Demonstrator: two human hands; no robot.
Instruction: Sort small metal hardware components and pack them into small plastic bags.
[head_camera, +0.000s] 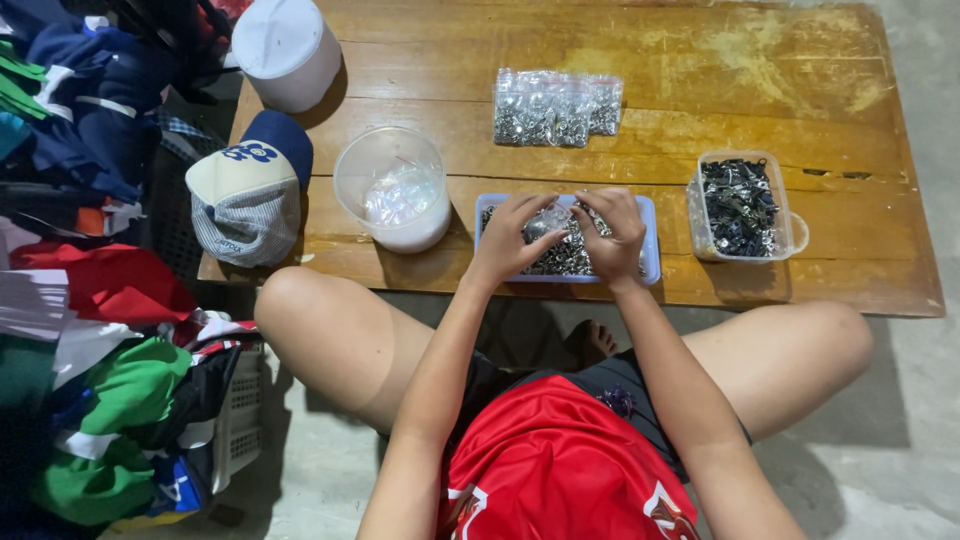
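Hands (560, 235) on crinkly clear plastic bag (549, 217)

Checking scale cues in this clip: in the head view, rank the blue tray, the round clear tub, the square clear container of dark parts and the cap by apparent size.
1. Blue tray, partly hidden by both hands
2. Cap
3. Round clear tub, close to the cap, so that order is unsure
4. Square clear container

Both forearms stretched forward, left hand (508, 237) and right hand (612, 230) close together — fingers curled, fingertips nearly meeting
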